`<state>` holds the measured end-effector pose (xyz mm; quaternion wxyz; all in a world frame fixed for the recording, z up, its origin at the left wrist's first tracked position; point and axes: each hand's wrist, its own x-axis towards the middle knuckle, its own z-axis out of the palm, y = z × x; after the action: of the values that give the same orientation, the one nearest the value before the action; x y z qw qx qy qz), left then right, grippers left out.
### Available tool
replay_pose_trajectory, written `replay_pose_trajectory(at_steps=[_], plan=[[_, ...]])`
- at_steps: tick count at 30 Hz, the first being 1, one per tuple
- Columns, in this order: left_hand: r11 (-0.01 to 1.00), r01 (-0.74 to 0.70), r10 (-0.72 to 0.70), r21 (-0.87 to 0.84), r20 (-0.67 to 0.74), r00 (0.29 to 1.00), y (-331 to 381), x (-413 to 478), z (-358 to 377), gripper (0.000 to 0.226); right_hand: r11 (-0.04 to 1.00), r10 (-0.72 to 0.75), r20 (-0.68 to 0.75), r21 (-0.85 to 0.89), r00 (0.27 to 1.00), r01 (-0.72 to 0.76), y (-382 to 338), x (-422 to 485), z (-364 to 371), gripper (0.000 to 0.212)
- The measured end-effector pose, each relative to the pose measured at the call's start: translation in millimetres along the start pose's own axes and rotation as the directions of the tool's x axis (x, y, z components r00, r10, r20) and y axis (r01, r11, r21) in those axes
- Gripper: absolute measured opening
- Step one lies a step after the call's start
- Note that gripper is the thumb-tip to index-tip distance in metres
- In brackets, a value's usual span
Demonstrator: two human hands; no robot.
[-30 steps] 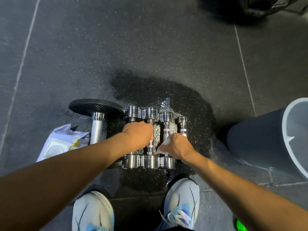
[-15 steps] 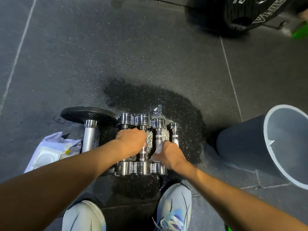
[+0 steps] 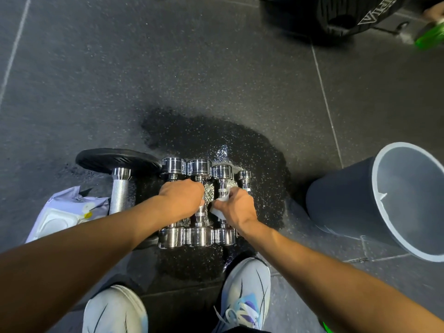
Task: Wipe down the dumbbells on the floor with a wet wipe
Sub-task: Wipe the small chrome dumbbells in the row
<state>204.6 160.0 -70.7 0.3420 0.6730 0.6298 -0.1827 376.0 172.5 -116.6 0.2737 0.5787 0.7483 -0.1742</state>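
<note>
Wet rubber floor (image 3: 216,92), left hand (image 3: 181,200) gripping chrome dumbbells (image 3: 199,236), right hand (image 3: 236,209) clutching half-hidden wipe (image 3: 219,210)

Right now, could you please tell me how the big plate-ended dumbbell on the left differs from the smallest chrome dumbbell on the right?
The plate-ended dumbbell has a broad black disc end; the smallest chrome dumbbell has a narrow shiny end. The first has a much thicker handle. The first lies untouched at the edge of the wet patch; the second lies in it, partly hidden by the right hand holding a wipe. Both lie parallel on the floor.
</note>
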Motion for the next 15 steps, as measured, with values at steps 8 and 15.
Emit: replay_pose_trajectory(at_steps=[8, 15], plan=[[1.0, 0.009, -0.009, 0.0, 0.016, 1.0, 1, -1, -2, 0.021, 0.456, 0.277, 0.06, 0.871, 0.959, -0.186, -12, 15, -10, 0.054], [1.0, -0.016, 0.016, -0.013, -0.006, 1.0, -4, 0, 1, 0.021, 0.889, -0.027, 0.149, 0.456, 0.988, -0.044, 3, -11, 14, 0.036]])
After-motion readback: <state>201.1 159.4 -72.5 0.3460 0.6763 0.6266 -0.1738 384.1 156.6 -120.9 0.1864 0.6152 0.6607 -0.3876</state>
